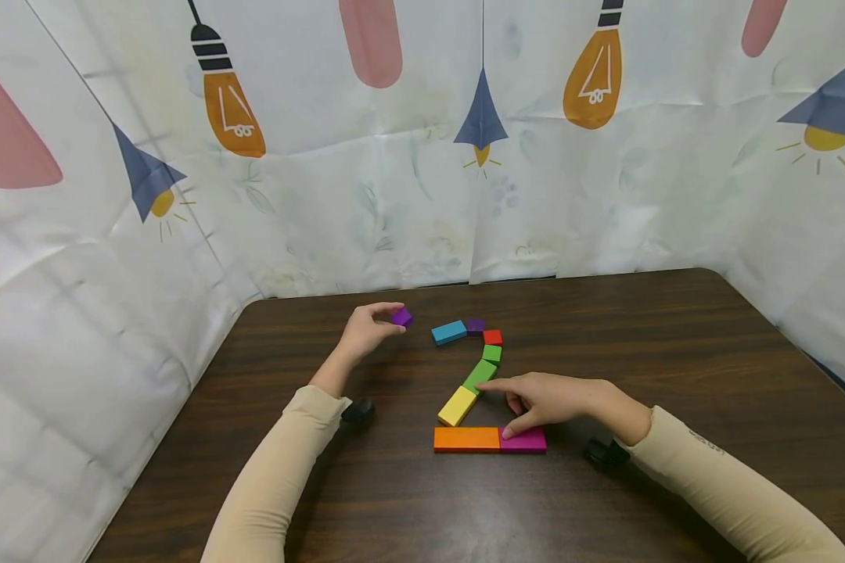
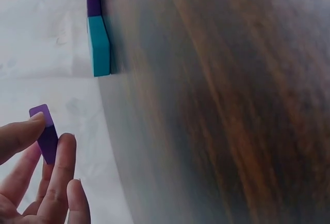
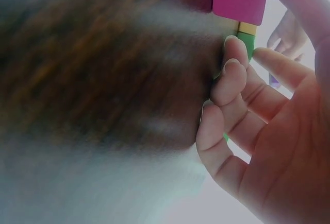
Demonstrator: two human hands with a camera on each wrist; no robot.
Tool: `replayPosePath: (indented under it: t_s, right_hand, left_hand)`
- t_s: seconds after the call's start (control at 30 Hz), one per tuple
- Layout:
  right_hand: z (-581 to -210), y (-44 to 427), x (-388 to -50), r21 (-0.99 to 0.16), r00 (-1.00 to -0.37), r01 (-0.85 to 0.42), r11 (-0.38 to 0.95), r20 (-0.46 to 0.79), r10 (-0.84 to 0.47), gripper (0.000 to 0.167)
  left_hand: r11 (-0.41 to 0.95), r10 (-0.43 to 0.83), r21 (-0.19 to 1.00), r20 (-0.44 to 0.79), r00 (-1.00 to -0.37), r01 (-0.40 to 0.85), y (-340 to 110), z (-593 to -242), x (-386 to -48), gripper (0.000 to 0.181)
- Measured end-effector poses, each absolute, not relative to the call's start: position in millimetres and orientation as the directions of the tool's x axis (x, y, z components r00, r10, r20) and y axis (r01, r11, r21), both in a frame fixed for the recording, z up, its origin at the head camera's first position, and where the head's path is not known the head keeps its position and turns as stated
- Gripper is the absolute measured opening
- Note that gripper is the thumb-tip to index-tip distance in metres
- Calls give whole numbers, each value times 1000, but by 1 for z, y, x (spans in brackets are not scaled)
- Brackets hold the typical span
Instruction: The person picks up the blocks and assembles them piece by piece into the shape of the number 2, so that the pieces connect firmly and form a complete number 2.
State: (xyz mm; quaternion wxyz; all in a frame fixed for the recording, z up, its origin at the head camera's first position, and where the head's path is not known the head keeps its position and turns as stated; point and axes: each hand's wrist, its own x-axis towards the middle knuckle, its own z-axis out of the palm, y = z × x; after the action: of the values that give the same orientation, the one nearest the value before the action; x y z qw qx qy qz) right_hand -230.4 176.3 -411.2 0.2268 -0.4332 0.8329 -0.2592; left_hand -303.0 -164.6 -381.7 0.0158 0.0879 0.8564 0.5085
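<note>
My left hand [image 1: 364, 332] pinches a small purple block [image 1: 402, 317] between thumb and fingers, above the far left of the table. In the left wrist view, that block stands on edge between the fingertips. My right hand [image 1: 555, 397] is at the lower right of a curved row of blocks. Its index finger touches the longer green block [image 1: 479, 376], and its thumb rests on the magenta block [image 1: 524, 441]. The orange block [image 1: 466, 439] lies end to end with the magenta one. A yellow block [image 1: 458, 406] adjoins the longer green block.
Farther up the row lie a short green block [image 1: 491, 354], a red block [image 1: 492, 337], a dark purple block [image 1: 475, 327] and a blue block [image 1: 449, 332]. They lie on a dark wooden table [image 1: 641, 328]. A patterned curtain [image 1: 422, 195] hangs behind it.
</note>
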Motion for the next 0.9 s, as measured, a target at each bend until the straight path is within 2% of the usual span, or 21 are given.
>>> replayPosePath:
  t_s: [0.2,0.5,0.77,0.9]
  right_hand:
    - [-442,185,-249,-623,-509,-627,469,-129,-851,79]
    - [-396,171,-223,-634,-553,-562,532,-191,-811,77]
    - [-433,183,-244,-605,-497,-654,454,-109,-861,77]
    - [-416,178,-234,-632,-524,-598,494,-158,-837,78]
  left_hand:
    - [495,185,860,33,-982,122,-159,-383,-304,48]
    - [546,190,834,-25,-981,84,-152,-387,-304,43]
    - [625,223,774,-48,-974,105,-151,-387,-305,43]
    - [645,240,756,-63,-969,110,-149,-385,-305,43]
